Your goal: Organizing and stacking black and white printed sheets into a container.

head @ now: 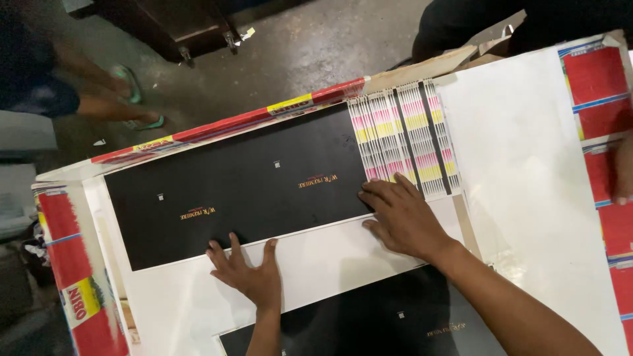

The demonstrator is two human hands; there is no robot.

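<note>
A large black printed sheet (231, 191) with small gold marks lies flat on a white work surface (527, 158). My left hand (247, 273) presses its spread fingers on the sheet's near edge and the white strip below it. My right hand (402, 214) lies flat at the sheet's right end, fingers reaching the striped pink, yellow and black colour bars (402, 135). Neither hand grips anything. A second black sheet (369, 323) lies nearer me, partly under my right forearm.
Red printed cardboard panels edge the surface at the left (72, 264), the far side (250, 118) and the right (597, 92). Another person's fingers (623, 168) rest at the right edge. A person's feet in green sandals (128, 92) stand on the grey floor at the far left.
</note>
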